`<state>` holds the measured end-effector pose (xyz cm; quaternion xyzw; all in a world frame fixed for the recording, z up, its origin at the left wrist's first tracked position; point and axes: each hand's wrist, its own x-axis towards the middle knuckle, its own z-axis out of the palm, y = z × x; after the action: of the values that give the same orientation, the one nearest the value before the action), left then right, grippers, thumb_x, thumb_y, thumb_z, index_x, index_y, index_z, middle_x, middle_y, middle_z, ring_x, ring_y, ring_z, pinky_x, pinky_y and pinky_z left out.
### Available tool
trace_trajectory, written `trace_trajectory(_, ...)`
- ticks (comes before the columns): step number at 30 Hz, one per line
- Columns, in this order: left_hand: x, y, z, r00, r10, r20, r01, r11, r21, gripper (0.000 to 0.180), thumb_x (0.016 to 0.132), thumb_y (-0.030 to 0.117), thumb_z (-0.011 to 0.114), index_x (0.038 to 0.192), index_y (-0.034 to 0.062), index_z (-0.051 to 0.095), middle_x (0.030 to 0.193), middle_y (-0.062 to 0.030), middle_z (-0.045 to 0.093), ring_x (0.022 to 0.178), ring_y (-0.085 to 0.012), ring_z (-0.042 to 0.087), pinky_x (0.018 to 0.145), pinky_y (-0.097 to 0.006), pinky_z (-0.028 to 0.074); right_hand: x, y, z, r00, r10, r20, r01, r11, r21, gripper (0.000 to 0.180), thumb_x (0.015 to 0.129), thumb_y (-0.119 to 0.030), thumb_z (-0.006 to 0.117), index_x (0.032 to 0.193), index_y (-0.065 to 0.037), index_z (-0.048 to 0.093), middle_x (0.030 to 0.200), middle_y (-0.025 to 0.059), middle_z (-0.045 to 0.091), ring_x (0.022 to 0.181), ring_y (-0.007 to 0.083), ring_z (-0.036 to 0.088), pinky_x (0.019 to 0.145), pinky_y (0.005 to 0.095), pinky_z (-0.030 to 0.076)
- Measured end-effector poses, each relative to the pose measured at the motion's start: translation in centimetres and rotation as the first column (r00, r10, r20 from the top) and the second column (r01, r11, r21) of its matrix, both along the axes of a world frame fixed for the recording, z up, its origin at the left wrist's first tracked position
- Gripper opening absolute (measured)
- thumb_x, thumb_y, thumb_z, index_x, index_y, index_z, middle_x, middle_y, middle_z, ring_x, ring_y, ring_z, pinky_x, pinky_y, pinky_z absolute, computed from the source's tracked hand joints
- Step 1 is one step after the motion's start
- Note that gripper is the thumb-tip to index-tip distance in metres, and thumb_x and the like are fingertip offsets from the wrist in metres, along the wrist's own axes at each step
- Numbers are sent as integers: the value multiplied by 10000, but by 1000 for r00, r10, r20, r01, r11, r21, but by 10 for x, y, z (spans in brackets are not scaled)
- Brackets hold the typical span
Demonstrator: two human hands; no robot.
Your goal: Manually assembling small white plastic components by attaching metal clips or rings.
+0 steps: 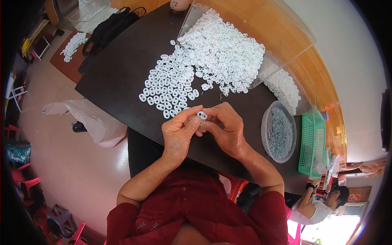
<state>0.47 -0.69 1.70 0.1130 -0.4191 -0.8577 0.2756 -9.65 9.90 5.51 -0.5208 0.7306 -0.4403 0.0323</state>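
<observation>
Between the fingertips of both hands is a small white plastic piece point(202, 116) with two dark round holes. My left hand point(178, 132) pinches it from the left with thumb and forefinger. From the right, the closed fingers of my right hand point(227, 130) grip it too; part of it is hidden behind them. Just beyond my hands, many white oval two-holed pieces point(164, 89) lie spread flat on the dark table point(118, 92). Behind them, a large heap of small white pieces point(228, 49) spills from a transparent bin point(281, 34). A few loose pieces and tiny screws lie near the heap.
To the right stand a round tub point(264, 141) of small grey screws point(281, 132) and a green basket point(306, 145). More white pieces point(283, 87) lie at the back right. A plastic bag point(96, 122) hangs left of the table. Another person point(316, 204) is at the far right.
</observation>
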Motion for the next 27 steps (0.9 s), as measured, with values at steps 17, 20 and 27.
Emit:
trace_trajectory(17,2,2,6,999,-28,-35,30,997,71,272,895,81,609,1134,-48,609,913,-65,641,740,-103,572,686,-221,470,2,-4,6,963,-9,-271,-31,989,-143,367,676,-11,745,1016,22,610,830,110,610,667,219,529,572,301,437)
trace_trajectory(20,2,5,8,998,48,-31,-48,999,3,257,898,72,603,1129,-42,615,972,-59,640,788,-85,563,722,-207,462,2,-5,4,968,-20,-252,-26,984,-178,374,678,-17,749,1024,21,614,831,103,609,663,202,522,562,286,435)
trace_trajectory(27,1,8,2,989,132,-65,-138,984,-111,232,910,79,591,1107,-40,623,990,-39,628,850,-68,538,770,-192,435,6,-6,8,984,-28,-174,-7,980,-199,343,688,-25,748,1004,29,628,802,91,608,644,190,517,561,277,423)
